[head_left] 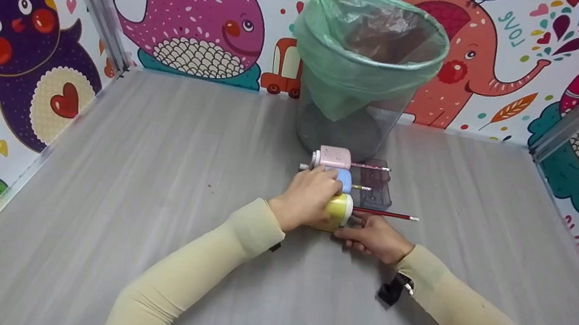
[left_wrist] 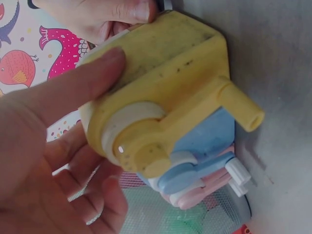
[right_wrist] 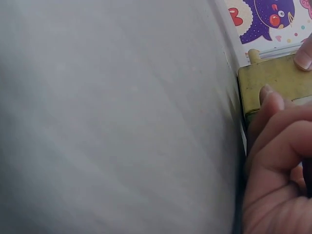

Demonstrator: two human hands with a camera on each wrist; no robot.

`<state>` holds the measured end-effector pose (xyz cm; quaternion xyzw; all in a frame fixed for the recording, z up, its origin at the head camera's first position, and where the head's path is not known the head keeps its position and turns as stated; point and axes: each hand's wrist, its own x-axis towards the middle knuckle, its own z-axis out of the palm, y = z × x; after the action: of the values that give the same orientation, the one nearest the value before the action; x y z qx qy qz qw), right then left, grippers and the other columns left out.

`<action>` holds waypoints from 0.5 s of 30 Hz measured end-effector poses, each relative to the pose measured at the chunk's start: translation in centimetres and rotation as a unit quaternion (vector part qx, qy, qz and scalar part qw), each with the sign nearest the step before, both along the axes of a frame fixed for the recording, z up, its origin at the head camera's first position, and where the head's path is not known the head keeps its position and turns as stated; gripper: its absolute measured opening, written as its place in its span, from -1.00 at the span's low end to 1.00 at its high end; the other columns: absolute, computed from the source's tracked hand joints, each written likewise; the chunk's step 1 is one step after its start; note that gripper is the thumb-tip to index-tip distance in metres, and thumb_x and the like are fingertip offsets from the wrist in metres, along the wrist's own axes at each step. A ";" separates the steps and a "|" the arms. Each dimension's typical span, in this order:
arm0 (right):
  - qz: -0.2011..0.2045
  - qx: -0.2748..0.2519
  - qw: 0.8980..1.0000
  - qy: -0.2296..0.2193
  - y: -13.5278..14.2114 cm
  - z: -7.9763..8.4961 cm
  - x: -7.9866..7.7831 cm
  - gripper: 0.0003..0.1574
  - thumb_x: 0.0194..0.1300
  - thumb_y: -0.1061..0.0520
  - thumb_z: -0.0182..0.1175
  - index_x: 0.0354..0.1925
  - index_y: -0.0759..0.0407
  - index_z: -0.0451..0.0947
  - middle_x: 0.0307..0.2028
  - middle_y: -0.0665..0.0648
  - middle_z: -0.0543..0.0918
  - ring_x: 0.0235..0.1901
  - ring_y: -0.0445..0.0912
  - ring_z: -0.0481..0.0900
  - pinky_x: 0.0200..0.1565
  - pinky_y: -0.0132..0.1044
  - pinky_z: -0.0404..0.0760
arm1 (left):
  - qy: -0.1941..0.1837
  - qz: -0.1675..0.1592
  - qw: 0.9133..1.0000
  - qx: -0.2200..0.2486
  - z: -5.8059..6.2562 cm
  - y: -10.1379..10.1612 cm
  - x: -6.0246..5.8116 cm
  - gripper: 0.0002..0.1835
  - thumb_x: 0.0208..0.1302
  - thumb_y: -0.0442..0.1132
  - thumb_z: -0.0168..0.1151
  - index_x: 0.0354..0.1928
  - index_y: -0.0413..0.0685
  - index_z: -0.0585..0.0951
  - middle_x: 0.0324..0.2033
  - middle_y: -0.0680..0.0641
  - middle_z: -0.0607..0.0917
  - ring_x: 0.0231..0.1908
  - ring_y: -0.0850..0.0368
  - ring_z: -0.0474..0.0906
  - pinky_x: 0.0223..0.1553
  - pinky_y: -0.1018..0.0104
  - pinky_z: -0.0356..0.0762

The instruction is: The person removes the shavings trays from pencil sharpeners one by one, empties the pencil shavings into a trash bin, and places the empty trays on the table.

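Note:
A yellow hand-crank pencil sharpener (head_left: 338, 208) stands nearest me, with a red pencil (head_left: 389, 214) sticking out of its front to the right. My left hand (head_left: 308, 196) grips its body from above, thumb on the near side, beside the yellow crank (left_wrist: 241, 107). At the lower front, my right hand (head_left: 377, 238) pinches the sharpener with curled fingers; what lies between those fingers is hidden. Beyond it stand a blue sharpener (head_left: 343, 181) and a pink sharpener (head_left: 335, 157), each holding a pencil. Smoky clear trays (head_left: 376, 197) extend right of these two.
Directly behind the sharpeners stands a mesh waste bin (head_left: 322, 127), lined with a green plastic bag (head_left: 335, 73). Cartoon-printed panels (head_left: 202, 17) enclose the grey wood-grain table (head_left: 156, 156) at the back and both sides.

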<state>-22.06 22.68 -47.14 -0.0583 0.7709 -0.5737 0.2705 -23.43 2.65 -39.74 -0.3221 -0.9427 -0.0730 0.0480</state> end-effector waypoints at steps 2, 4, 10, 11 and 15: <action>0.002 0.000 1.000 -0.002 0.1 0.0 0.0 -0.46 0.26 0.16 0.37 0.14 0.27 0.43 -0.66 -0.13 0.57 -0.72 -0.35 0.34 -0.68 -0.51 0.26 | -0.001 -0.001 1.000 0.000 0.0 0.0 0.0 -0.58 -0.06 -0.08 0.59 -0.13 -0.02 0.71 -0.11 -0.02 0.69 -0.06 0.02 0.58 -0.12 0.10 0.64; 0.003 0.001 1.000 -0.003 0.1 0.0 0.0 -0.49 0.26 0.16 0.37 0.11 0.24 0.45 -0.66 -0.13 0.58 -0.72 -0.35 0.33 -0.69 -0.51 0.26 | -0.003 -0.001 1.000 -0.003 0.0 0.0 0.0 -0.58 -0.05 -0.08 0.59 -0.12 -0.02 0.71 -0.10 -0.02 0.69 -0.05 0.02 0.58 -0.12 0.10 0.64; 0.003 0.009 1.000 0.000 0.1 0.2 0.0 -0.50 0.26 0.14 0.37 0.11 0.22 0.46 -0.66 -0.13 0.57 -0.72 -0.34 0.33 -0.69 -0.51 0.26 | -0.008 0.005 1.000 -0.009 0.2 0.1 0.0 -0.56 -0.03 -0.06 0.59 -0.08 -0.02 0.71 -0.08 -0.01 0.68 -0.04 0.02 0.58 -0.09 0.10 0.65; 0.004 0.011 1.000 0.000 0.1 0.2 0.0 -0.49 0.26 0.14 0.37 0.12 0.23 0.46 -0.66 -0.13 0.57 -0.72 -0.34 0.33 -0.69 -0.51 0.26 | -0.010 0.006 1.000 -0.010 0.2 0.1 0.0 -0.56 -0.03 -0.06 0.59 -0.08 -0.02 0.71 -0.08 -0.01 0.68 -0.03 0.02 0.58 -0.08 0.09 0.65; 0.003 0.019 1.000 0.002 0.1 0.2 0.0 -0.46 0.26 0.14 0.37 0.14 0.25 0.45 -0.66 -0.14 0.57 -0.72 -0.35 0.33 -0.69 -0.51 0.26 | -0.015 0.008 1.000 -0.013 0.2 0.0 0.0 -0.55 -0.01 -0.06 0.58 -0.07 -0.02 0.70 -0.06 -0.01 0.68 -0.01 0.02 0.58 -0.06 0.08 0.65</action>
<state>-22.06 22.78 -46.95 -0.0571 0.7819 -0.5581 0.2719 -23.39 2.68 -39.52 -0.3142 -0.9466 -0.0652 0.0306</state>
